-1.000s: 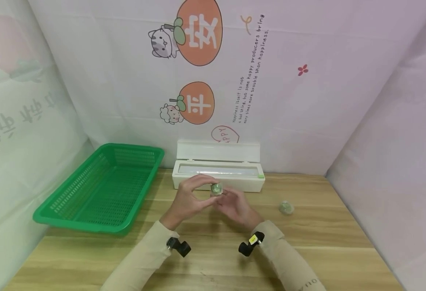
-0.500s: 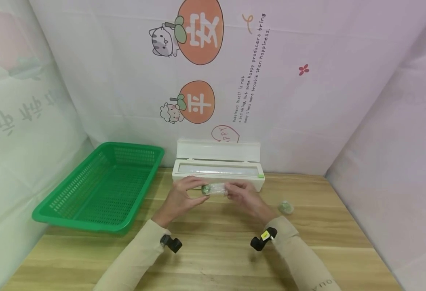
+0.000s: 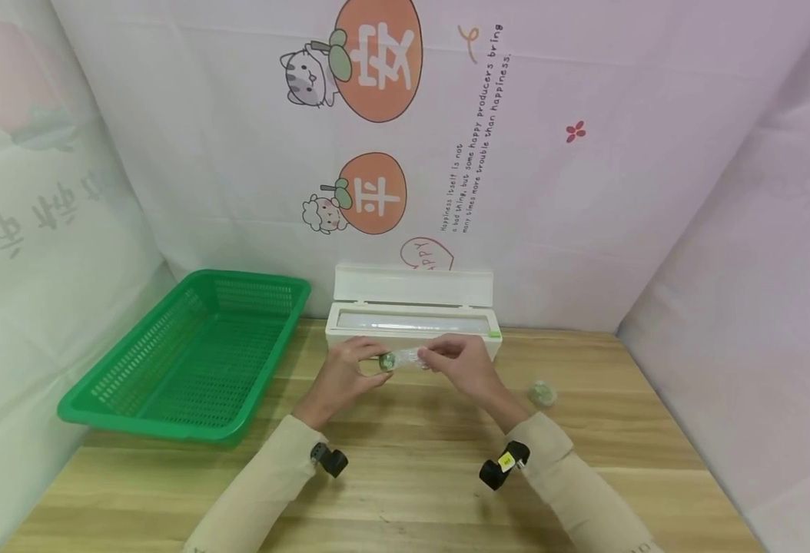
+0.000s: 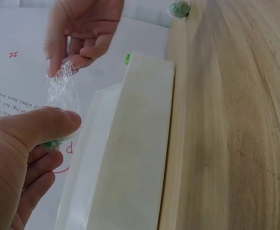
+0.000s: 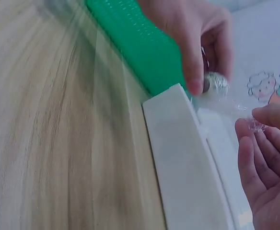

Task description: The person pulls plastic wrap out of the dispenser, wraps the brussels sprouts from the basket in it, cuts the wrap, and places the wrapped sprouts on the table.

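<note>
Between finger and thumb my left hand (image 3: 339, 378) grips a small round green object (image 3: 387, 361) inside clear plastic film; its exact kind is hard to tell. From it a crinkled tail of film (image 4: 62, 90) stretches across to my right hand (image 3: 467, 369). Thumb and fingers of that hand pinch the tail's end, as the right wrist view also shows. Both hands are raised in front of a long white cling film dispenser (image 4: 135, 129), whose lid stands up. Right of my right wrist, a second film-wrapped green ball (image 3: 542, 394) lies on the table.
A green plastic basket (image 3: 149, 426) with slotted sides stands on the left of the wooden table (image 3: 405, 491). Printed white cloth (image 3: 550, 230) hangs behind the dispenser and along both sides.
One second ago the hands were close together at the green object. The right hand moved right and drew the film tail out, while the left hand shifted slightly left with the object.
</note>
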Motion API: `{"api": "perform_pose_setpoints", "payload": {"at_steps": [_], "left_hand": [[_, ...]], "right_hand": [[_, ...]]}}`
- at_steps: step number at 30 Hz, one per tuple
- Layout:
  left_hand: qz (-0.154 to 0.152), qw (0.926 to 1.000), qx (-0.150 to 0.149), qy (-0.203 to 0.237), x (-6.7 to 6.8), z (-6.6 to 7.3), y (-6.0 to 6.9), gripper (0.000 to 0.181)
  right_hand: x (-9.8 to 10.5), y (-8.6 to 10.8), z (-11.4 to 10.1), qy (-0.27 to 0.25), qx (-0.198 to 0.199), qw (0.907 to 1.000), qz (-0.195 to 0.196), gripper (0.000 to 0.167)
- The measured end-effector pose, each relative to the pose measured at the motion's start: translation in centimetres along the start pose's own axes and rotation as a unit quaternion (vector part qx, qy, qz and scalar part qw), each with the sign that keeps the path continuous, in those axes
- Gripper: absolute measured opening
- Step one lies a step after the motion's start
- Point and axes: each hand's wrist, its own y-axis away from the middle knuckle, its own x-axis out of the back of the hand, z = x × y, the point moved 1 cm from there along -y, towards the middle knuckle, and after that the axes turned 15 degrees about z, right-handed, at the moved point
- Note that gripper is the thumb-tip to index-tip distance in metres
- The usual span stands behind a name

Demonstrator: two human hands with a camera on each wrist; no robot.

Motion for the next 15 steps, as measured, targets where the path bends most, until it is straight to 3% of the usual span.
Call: {"api": "perform_pose_setpoints", "payload": {"at_steps": [9,15], "left_hand": [[-0.020,0.9993,-0.006,-0.030,-0.6,1.0,-0.5,0.030],[-0.035,0.9973,-0.005,-0.064,-1.4,1.6,-0.7,0.031]], "right_hand": [[-1.0,1.0,-2.5,0.076,0.055,0.9954,0.016,0.008],[-2.2,1.6,-3.1,0.101,0.087,0.9906,0.029,0.005]]}}
